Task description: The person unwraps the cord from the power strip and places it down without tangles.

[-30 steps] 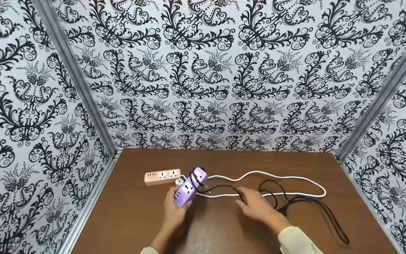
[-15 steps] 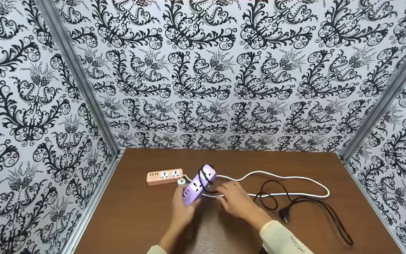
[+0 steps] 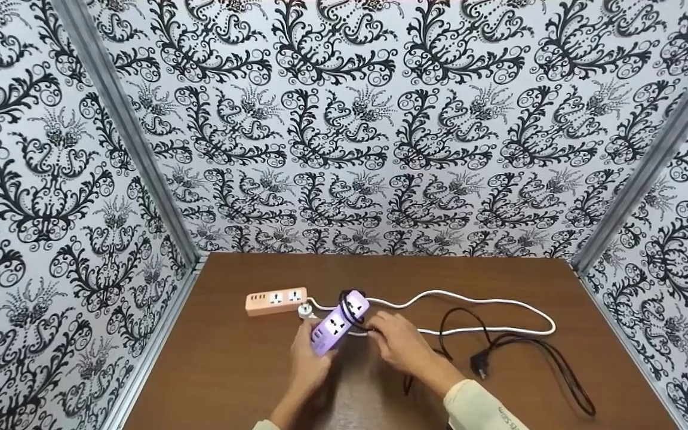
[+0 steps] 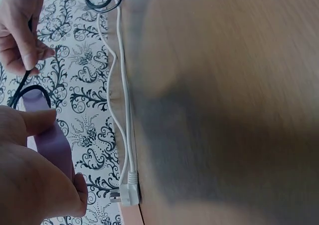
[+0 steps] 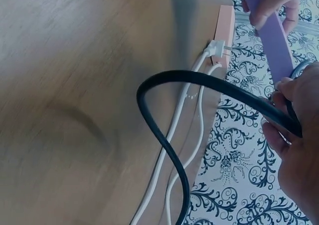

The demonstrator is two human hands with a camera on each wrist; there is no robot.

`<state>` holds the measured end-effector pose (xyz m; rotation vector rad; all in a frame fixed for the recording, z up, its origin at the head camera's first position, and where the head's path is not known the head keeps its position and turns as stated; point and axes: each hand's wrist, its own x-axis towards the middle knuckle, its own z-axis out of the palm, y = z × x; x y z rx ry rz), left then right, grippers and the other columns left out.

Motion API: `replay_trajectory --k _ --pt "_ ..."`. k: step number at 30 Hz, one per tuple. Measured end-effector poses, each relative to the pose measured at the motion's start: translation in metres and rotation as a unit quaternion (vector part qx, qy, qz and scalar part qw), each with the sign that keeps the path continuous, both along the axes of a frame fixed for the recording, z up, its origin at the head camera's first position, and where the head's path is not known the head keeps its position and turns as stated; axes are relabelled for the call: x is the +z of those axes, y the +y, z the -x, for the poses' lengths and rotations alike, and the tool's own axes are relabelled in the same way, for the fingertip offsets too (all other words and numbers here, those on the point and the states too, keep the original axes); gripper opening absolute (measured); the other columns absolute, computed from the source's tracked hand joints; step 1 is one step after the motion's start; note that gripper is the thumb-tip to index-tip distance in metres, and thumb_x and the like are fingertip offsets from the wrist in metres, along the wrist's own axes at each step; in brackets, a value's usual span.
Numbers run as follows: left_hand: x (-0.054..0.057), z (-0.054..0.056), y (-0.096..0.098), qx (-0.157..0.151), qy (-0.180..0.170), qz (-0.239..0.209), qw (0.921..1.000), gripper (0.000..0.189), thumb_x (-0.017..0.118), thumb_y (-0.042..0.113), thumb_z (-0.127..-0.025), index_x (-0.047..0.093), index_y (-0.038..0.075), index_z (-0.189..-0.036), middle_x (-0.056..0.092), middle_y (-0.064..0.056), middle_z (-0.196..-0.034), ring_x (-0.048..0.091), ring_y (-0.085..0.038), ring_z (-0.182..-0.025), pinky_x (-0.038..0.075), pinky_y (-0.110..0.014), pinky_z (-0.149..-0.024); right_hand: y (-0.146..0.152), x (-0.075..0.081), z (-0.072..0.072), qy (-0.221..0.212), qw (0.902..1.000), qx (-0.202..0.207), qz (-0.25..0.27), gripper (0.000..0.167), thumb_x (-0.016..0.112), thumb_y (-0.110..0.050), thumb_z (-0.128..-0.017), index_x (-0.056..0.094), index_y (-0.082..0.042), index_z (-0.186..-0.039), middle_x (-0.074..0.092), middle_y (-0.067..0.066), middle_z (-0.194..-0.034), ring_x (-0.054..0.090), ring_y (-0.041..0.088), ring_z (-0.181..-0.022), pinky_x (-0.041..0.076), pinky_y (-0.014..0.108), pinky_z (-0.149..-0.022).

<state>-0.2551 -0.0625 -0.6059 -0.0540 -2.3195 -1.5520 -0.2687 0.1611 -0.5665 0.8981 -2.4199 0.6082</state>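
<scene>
My left hand grips a purple power strip by its near end and holds it tilted above the table. Black cord is wound round the far end of that strip. Close to the windings, my right hand pinches the black cord between thumb and fingers. From there the cord hangs in a loop, and its slack trails off rightward to a black plug on the table. In the left wrist view the thumb lies across the purple strip.
Behind and left of my hands, a peach power strip lies on the brown table. Its white cord makes a long loop to the right, with the white plug beside the strip. Patterned walls enclose the table.
My right hand has moved left to the purple strip, bringing the black cord with it and round the strip's far end. The left hand and strip have shifted slightly right.
</scene>
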Motion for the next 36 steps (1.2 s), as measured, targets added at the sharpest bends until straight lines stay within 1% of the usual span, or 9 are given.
replay_trajectory --k 5,9,16,20,25,27,29,32,36 --pt "-0.003 0.0 -0.004 0.016 -0.006 0.075 0.997 0.059 0.094 0.01 -0.073 0.066 0.004 -0.126 0.067 -0.006 -0.107 0.061 -0.017 -0.093 0.049 -0.032 -0.082 0.005 0.003 0.003 -0.011 0.9986 -0.05 0.009 0.007 0.075 -0.006 -0.094 0.073 -0.01 -0.1 0.069 0.002 -0.091 0.065 0.022 -0.079 0.054 0.038 -0.072" --pt "-0.005 0.002 -0.012 0.02 -0.004 0.096 0.9951 0.059 0.092 0.028 -0.081 0.069 0.0 -0.128 0.061 -0.005 -0.103 0.055 -0.016 -0.091 0.045 -0.031 -0.08 0.015 0.003 0.008 -0.017 0.9957 -0.089 0.018 0.008 0.075 -0.006 -0.094 0.072 -0.011 -0.1 0.069 0.002 -0.092 0.068 0.024 -0.08 0.056 0.04 -0.072" --pt "-0.012 0.011 -0.037 0.048 0.033 0.161 0.9853 0.038 0.095 0.011 -0.075 0.069 0.009 -0.103 0.07 -0.008 -0.099 0.069 -0.027 -0.09 0.055 -0.046 -0.083 0.041 -0.005 0.012 -0.015 0.9901 -0.138 0.024 0.008 0.075 -0.007 -0.095 0.07 -0.011 -0.1 0.066 0.003 -0.091 0.066 0.02 -0.076 0.056 0.039 -0.068" --pt "-0.013 0.015 -0.062 0.04 0.025 0.248 0.9677 0.04 0.094 0.018 -0.077 0.063 0.014 -0.103 0.077 -0.01 -0.087 0.073 -0.032 -0.075 0.056 -0.051 -0.067 0.059 -0.006 0.014 -0.044 0.9836 -0.174 0.02 0.007 0.073 -0.009 -0.097 0.07 -0.01 -0.103 0.07 0.007 -0.098 0.072 0.028 -0.085 0.058 0.046 -0.074" --pt "-0.016 0.019 -0.095 0.002 0.018 0.388 0.9215 0.06 0.094 0.021 -0.071 0.052 0.01 -0.113 0.073 -0.017 -0.074 0.07 -0.042 -0.065 0.054 -0.055 -0.059 0.087 -0.002 0.017 -0.079 0.9734 -0.214 0.021 0.007 0.071 -0.009 -0.098 0.07 -0.011 -0.104 0.073 0.009 -0.1 0.073 0.032 -0.092 0.059 0.052 -0.081" --pt "-0.02 0.021 -0.107 -0.005 0.018 0.418 0.9084 0.064 0.096 0.02 -0.068 0.051 0.009 -0.113 0.071 -0.018 -0.076 0.069 -0.043 -0.068 0.055 -0.056 -0.062 0.099 0.0 0.019 -0.085 0.9711 -0.221 0.027 0.007 0.072 -0.01 -0.098 0.071 -0.01 -0.105 0.075 0.01 -0.1 0.074 0.033 -0.093 0.059 0.053 -0.083" --pt "-0.024 0.023 -0.116 -0.004 0.021 0.424 0.9053 0.064 0.097 0.018 -0.066 0.051 0.007 -0.109 0.07 -0.017 -0.079 0.067 -0.043 -0.072 0.055 -0.057 -0.067 0.11 0.003 0.022 -0.092 0.9693 -0.226 0.029 0.006 0.073 -0.012 -0.099 0.072 -0.01 -0.104 0.077 0.01 -0.099 0.076 0.035 -0.092 0.059 0.055 -0.081" --pt "-0.032 0.027 -0.124 0.002 0.021 0.418 0.908 0.06 0.097 0.012 -0.067 0.051 0.006 -0.105 0.066 -0.016 -0.085 0.065 -0.04 -0.08 0.053 -0.056 -0.077 0.128 0.009 0.029 -0.105 0.9644 -0.241 0.024 0.014 0.073 -0.025 -0.101 0.073 -0.011 -0.102 0.078 0.01 -0.089 0.075 0.038 -0.082 0.057 0.056 -0.072" --pt "-0.042 0.029 -0.126 -0.005 0.024 0.425 0.9051 0.06 0.095 0.016 -0.074 0.054 0.001 -0.115 0.066 -0.018 -0.099 0.063 -0.038 -0.093 0.049 -0.053 -0.085 0.155 0.017 0.035 -0.116 0.951 -0.285 0.023 0.038 0.074 -0.046 -0.098 0.066 -0.012 -0.082 0.067 0.007 -0.067 0.064 0.032 -0.063 0.048 0.049 -0.058"
